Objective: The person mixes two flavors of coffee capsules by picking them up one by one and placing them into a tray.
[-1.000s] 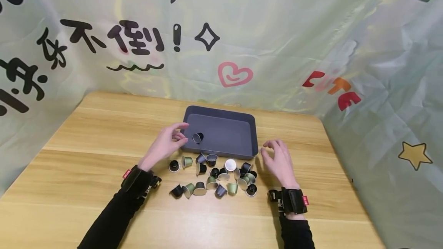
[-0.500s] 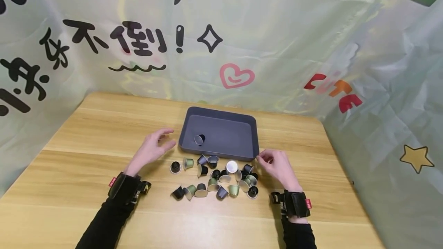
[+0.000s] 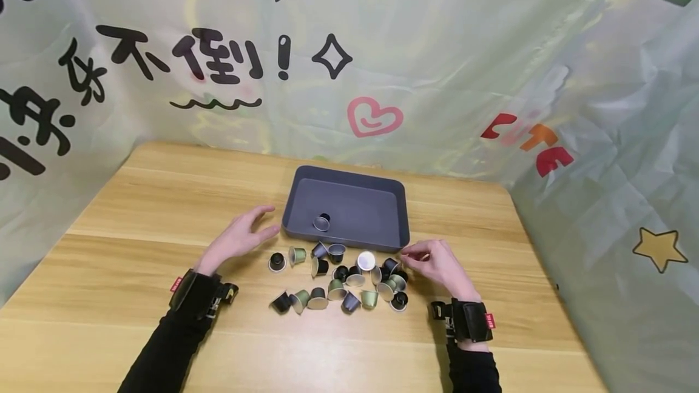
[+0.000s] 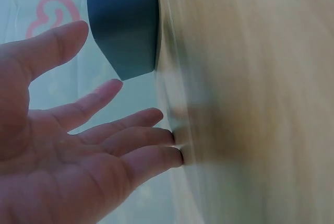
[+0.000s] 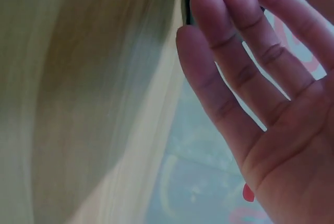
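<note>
My left hand (image 3: 236, 238) hovers left of the dark grey tray (image 3: 355, 178), fingers apart and holding nothing; its palm (image 4: 62, 166) faces the tray in the left wrist view. One black coffee capsule (image 3: 322, 222) lies on its side in the tray. At the tray's near right corner, my right hand (image 3: 439, 265) has thumb and forefinger close together beside a dark capsule (image 3: 390, 264); whether they touch it cannot be made out. In the right wrist view the other fingers (image 5: 219, 98) are slightly bent with nothing against them.
Several black, green and blue-grey capsules (image 3: 335, 290) lie scattered in front of the tray, some upside down, some tipped. Among them a white-topped one (image 3: 366, 261) shows its lid. The wooden table (image 3: 180, 199) meets a printed cloth (image 3: 448, 77) behind and at the right.
My left hand has drawn back leftward from above the tray's edge. My right hand has come left and nearer to the capsules. The capsule in the tray has rolled slightly right.
</note>
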Motion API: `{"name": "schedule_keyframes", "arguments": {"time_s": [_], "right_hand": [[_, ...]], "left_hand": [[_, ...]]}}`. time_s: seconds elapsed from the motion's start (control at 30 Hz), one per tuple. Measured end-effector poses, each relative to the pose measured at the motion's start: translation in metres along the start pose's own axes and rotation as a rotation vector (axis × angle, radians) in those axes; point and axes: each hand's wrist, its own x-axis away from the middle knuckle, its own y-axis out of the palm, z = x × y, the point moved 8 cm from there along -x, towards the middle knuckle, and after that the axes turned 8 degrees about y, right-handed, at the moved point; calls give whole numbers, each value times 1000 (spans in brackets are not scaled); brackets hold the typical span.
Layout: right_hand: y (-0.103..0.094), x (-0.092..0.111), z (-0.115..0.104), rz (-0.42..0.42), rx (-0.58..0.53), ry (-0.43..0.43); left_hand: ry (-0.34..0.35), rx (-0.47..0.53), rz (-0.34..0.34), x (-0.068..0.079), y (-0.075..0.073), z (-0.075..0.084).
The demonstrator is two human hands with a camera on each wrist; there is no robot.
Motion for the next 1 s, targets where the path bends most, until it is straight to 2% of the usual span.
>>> {"name": "schedule_keyframes", "arguments": {"time_s": [0.3, 0.47, 0.6, 1.0], "right_hand": [[1, 0, -5, -7, -54, -59], [6, -1, -8, -63, -85, -51], [9, -2, -9, -90, -70, -45], [10, -1, -7, -98, -49, -37]], "left_hand": [[5, -5, -17, -1, 1, 1], [1, -1, -20, 0, 1, -1], [8, 3, -21, -1, 2, -2], [14, 9, -28, -1, 3, -3]]}}
